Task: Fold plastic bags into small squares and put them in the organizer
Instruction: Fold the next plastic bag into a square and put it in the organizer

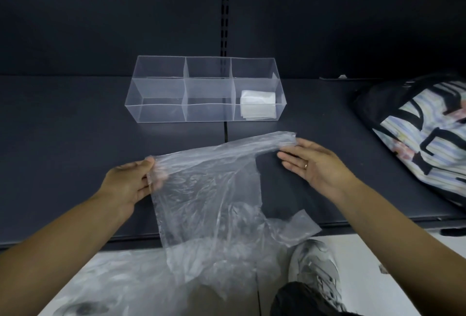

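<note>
A clear plastic bag (209, 189) is stretched between my hands above the dark shelf, its body hanging down past the shelf's front edge. My left hand (131, 179) grips the bag's left top corner with curled fingers. My right hand (312, 162) pinches the bag's right handle between thumb and forefinger, the other fingers straight. Behind them stands the clear organizer (161, 89), divided into several compartments. Its front right compartment holds folded white bags (257, 104).
A striped black-and-white bag (428, 134) lies on the shelf (63, 152) at the right. Below the shelf edge, more clear plastic bags (126, 278) lie on the pale floor beside my grey shoe (317, 273). A dark back panel with a slotted upright (225, 13) rises behind.
</note>
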